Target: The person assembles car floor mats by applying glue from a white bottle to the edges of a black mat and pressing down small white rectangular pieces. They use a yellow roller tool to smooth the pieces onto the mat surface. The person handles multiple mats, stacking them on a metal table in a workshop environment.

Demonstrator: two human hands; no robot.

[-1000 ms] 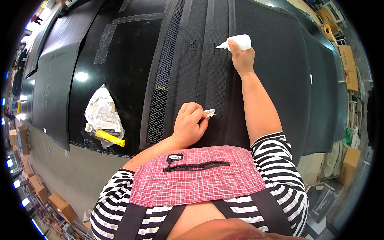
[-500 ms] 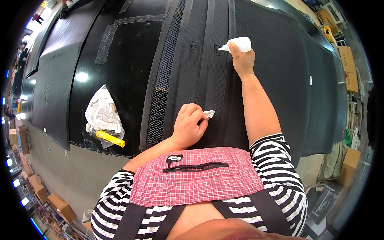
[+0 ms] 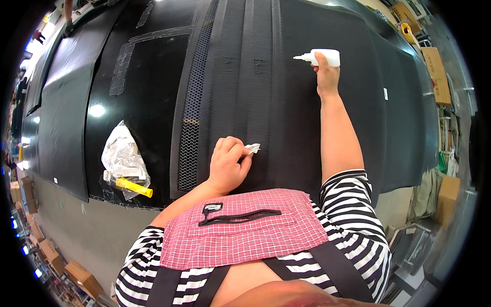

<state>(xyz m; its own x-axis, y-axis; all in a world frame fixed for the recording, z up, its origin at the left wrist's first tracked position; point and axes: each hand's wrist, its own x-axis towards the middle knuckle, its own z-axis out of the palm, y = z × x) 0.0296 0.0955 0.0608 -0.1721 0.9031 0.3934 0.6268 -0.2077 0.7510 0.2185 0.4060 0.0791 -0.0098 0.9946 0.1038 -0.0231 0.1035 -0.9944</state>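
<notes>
A white squeeze bottle with a pointed nozzle (image 3: 330, 58) lies sideways in my right hand (image 3: 327, 77), its fingers wrapped round it and its tip pointing left. Below it spreads the black textile sheet (image 3: 348, 128), which has two ribbed strips and a mesh band (image 3: 190, 123). Small stitched or taped rectangles (image 3: 259, 65) mark the strips, left of the nozzle. My left hand (image 3: 228, 162) is closed, pinching a crumpled white tissue (image 3: 253, 149) over the ribbed strip near my body.
Left of the sheet, a clear plastic bag (image 3: 125, 156) with a yellow tube (image 3: 134, 187) lies on the glossy black table (image 3: 148, 97). Cardboard boxes (image 3: 436, 75) stand beyond the right edge. At the far left, another person's gloved hand (image 3: 68, 28) touches dark material.
My right hand has moved the bottle rightward, off the marked rectangle and over the plain part of the sheet. The left hand still pinches the tissue, and the whole view has shifted slightly.
</notes>
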